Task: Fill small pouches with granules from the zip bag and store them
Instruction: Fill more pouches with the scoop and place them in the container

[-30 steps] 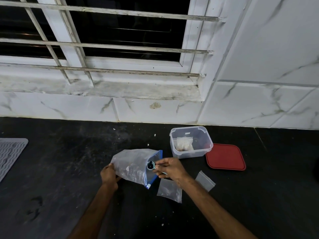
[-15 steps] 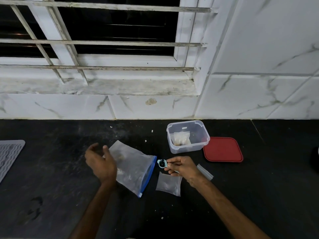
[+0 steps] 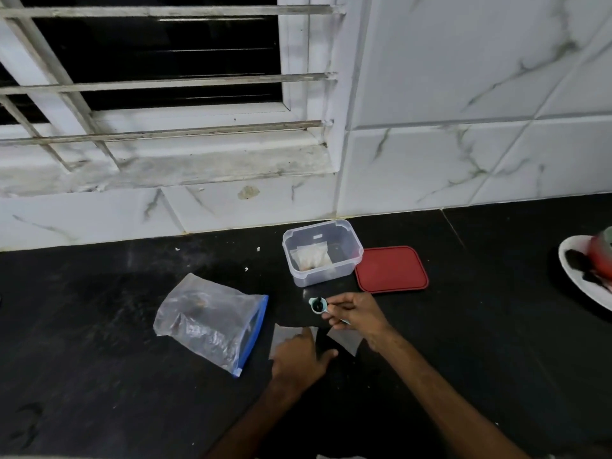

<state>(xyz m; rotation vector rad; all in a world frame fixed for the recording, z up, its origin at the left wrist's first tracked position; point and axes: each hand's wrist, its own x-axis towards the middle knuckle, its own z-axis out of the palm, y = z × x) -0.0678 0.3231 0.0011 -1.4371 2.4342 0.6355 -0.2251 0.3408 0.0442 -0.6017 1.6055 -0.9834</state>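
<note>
The clear zip bag with a blue seal lies on the black counter, granules inside. My right hand holds a small teal scoop filled with dark granules, level above the counter. My left hand rests on an empty small pouch, fingers pressing it down. A second empty pouch lies under my right wrist. The clear plastic container behind holds one filled pouch.
The red lid lies right of the container. A white plate with a red object sits at the right edge. A tiled wall and barred window stand behind. Small white crumbs dot the counter near the wall.
My left hand let go of the zip bag and moved right onto the small pouch. The bag now lies flat. My right hand drew the filled scoop out and rightward.
</note>
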